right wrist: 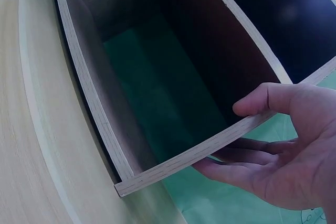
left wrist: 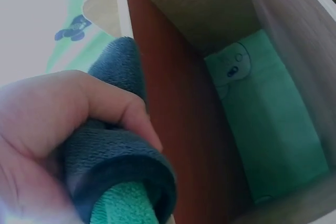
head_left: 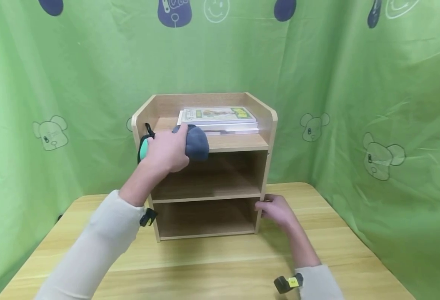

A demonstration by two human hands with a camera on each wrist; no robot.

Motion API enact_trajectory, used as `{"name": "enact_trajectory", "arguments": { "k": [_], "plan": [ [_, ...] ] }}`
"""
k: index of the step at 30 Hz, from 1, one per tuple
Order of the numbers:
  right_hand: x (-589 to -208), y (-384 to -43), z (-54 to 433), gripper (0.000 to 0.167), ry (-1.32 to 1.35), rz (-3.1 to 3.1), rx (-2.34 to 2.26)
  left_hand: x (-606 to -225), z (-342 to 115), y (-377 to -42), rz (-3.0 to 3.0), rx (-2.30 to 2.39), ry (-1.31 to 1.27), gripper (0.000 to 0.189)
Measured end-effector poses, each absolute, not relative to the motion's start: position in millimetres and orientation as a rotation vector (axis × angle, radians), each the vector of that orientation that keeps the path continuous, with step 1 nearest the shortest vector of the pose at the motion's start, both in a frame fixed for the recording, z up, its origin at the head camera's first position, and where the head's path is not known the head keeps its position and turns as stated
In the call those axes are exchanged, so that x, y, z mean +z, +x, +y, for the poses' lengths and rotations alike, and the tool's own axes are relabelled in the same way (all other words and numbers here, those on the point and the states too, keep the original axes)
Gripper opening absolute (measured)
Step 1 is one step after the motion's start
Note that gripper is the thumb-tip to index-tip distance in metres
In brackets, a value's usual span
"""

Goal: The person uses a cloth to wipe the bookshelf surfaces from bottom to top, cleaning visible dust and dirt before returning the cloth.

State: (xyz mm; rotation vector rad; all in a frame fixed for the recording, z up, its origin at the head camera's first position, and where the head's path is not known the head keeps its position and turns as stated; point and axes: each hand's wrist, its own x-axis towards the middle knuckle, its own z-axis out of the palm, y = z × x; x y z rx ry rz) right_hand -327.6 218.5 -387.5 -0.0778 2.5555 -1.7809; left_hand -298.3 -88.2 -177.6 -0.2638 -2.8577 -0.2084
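A small wooden shelf unit (head_left: pixel 206 196) stands on the table, its compartments facing me. My left hand (head_left: pixel 167 150) grips a bunched dark grey-blue cloth (head_left: pixel 198 143) in front of the top shelf's left part. In the left wrist view the cloth (left wrist: pixel 118 148) looks fluffy, with a green part (left wrist: pixel 126 205) showing from its fold. Whether it touches the shelf edge is hard to tell. Low on the unit's right side, my right hand (head_left: pixel 278 210) pinches the side panel (right wrist: pixel 197 150), thumb inside and fingers outside.
Several books (head_left: pixel 220 116) lie stacked on the top shelf, within its raised sides and back. Under the unit is a light wooden table (head_left: pixel 205 271). A green curtain (head_left: pixel 103 66) with printed bears hangs behind and at both sides.
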Motion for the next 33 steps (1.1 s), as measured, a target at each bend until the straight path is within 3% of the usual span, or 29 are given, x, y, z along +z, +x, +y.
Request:
{"name": "enact_trajectory", "arguments": {
  "k": [6,14,21,27,33],
  "plan": [
    [-389,-327,218,0.066,-0.066,2.559,-1.779,-175,-92,-291,-2.894,-0.159,-0.365,0.063],
    [-390,-328,221,0.063,-0.030,2.559,-1.792,-158,-118,-292,-2.774,-0.641,-0.547,0.059],
    [-390,-329,222,0.063,-0.041,2.569,-1.783,-149,-124,-292,-2.814,-0.555,-0.654,0.034],
    [-390,-329,219,0.065,-0.041,2.565,-1.787,-127,-129,-301,-3.039,-0.468,-0.692,0.037],
    [-391,-330,218,0.062,-0.038,2.579,-1.771,-120,-132,-328,-3.234,-0.802,-0.541,0.047]
  ]
}}
